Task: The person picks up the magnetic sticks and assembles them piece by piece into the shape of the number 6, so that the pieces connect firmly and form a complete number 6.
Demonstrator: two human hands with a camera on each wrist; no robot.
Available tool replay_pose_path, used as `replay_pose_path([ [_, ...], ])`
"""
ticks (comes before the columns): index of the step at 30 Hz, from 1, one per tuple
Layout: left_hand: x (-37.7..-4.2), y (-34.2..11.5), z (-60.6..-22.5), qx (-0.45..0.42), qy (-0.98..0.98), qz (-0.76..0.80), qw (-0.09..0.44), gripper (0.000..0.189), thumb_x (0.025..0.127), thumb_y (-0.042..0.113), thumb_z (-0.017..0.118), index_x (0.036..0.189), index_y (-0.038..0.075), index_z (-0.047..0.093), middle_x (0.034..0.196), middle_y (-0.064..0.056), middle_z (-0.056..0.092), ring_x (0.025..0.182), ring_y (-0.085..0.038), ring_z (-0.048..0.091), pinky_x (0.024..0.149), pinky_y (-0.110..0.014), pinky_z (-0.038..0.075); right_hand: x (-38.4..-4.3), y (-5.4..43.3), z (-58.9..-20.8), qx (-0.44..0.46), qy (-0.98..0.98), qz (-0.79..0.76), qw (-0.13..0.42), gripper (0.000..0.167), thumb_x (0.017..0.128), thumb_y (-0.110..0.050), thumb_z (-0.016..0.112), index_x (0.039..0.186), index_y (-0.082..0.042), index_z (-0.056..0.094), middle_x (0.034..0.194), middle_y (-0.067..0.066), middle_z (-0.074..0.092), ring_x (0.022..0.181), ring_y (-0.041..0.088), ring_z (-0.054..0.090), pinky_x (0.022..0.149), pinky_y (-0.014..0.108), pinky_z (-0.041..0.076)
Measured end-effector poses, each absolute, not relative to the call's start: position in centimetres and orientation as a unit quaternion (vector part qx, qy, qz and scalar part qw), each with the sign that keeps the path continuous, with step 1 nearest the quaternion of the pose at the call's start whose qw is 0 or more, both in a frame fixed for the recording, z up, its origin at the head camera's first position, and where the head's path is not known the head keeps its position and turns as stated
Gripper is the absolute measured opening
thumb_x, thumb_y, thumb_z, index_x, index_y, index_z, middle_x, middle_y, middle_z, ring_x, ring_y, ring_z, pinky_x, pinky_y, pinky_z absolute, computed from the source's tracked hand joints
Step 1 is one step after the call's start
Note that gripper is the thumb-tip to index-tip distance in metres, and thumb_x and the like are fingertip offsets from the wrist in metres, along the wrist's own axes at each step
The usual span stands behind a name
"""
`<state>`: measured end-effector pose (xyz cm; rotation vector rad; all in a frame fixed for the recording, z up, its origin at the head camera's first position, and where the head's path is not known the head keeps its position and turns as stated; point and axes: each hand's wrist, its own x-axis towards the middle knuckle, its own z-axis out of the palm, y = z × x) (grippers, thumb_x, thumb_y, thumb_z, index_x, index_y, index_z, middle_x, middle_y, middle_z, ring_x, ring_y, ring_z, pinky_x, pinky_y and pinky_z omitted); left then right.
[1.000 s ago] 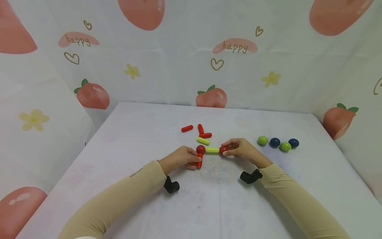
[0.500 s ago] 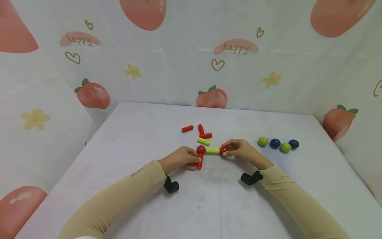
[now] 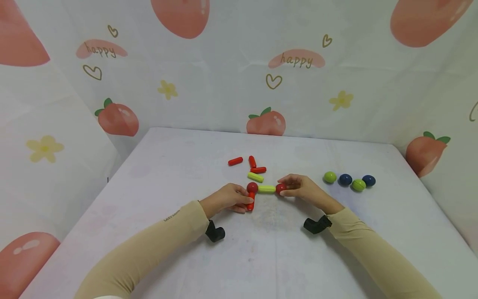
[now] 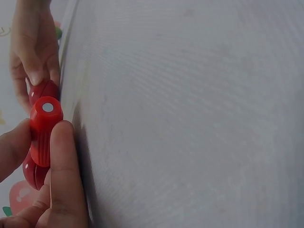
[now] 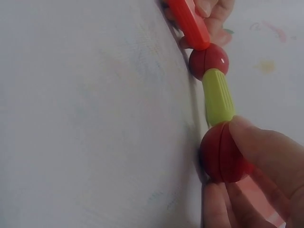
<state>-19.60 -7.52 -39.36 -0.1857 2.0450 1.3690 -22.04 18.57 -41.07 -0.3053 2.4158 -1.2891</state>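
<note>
My left hand pinches a red ribbed rod between thumb and fingers; a pale round dot shows on its near end. The rod's far end meets a dark red ball. From that ball a yellow-green ribbed rod runs right to a second dark red ball. My right hand grips this second ball, thumb on one side and fingers on the other. The joined pieces form a corner shape low over or on the table; which of these I cannot tell.
Behind the joined pieces lie another yellow-green rod and several red rods, one red rod apart at left. To the right are green balls and dark blue balls. A printed curtain hangs behind the white table.
Both hands keep their holds and the joined pieces look the same. The whole head view has shifted very slightly.
</note>
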Motion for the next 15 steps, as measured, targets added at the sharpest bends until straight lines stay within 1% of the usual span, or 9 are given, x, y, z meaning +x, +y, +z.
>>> replay_pose_path([
  [3,-19.6,-7.5,-39.4,-0.073,0.783,0.521,0.331,0.028,0.084,0.019,0.069,0.108,0.006,0.06,0.083,-0.005,0.061,0.063,-0.011,0.059,0.06,-0.018,0.054,-21.9,18.5,-40.9,-0.118,0.861,-0.457,0.188,0.049,0.081,-0.027,0.072,0.125,-0.012,0.056,0.123,0.013,0.06,0.111,0.026,0.057,0.093,0.037,0.051],
  [6,-19.7,-7.5,-39.5,-0.072,0.783,0.521,0.331,0.029,0.084,0.019,0.069,0.108,0.006,0.06,0.084,-0.005,0.061,0.063,-0.011,0.059,0.06,-0.018,0.055,-21.6,18.5,-40.6,-0.121,0.863,-0.454,0.184,0.051,0.081,-0.027,0.072,0.127,-0.012,0.054,0.125,0.014,0.059,0.114,0.029,0.057,0.097,0.041,0.049],
  [11,-19.8,-7.5,-39.6,-0.072,0.781,0.524,0.332,0.029,0.084,0.019,0.07,0.107,0.006,0.06,0.084,-0.006,0.061,0.064,-0.011,0.06,0.061,-0.019,0.055,-21.3,18.9,-40.2,-0.134,0.868,-0.441,0.183,0.056,0.083,-0.029,0.07,0.132,-0.01,0.049,0.13,0.018,0.055,0.118,0.035,0.055,0.098,0.046,0.048],
  [15,-19.7,-7.5,-39.4,-0.07,0.782,0.522,0.333,0.029,0.084,0.02,0.07,0.107,0.006,0.06,0.084,-0.006,0.062,0.064,-0.011,0.06,0.061,-0.019,0.055,-21.2,19.5,-39.7,-0.154,0.874,-0.427,0.172,0.056,0.084,-0.027,0.069,0.133,-0.009,0.048,0.131,0.019,0.054,0.119,0.037,0.054,0.097,0.049,0.047],
])
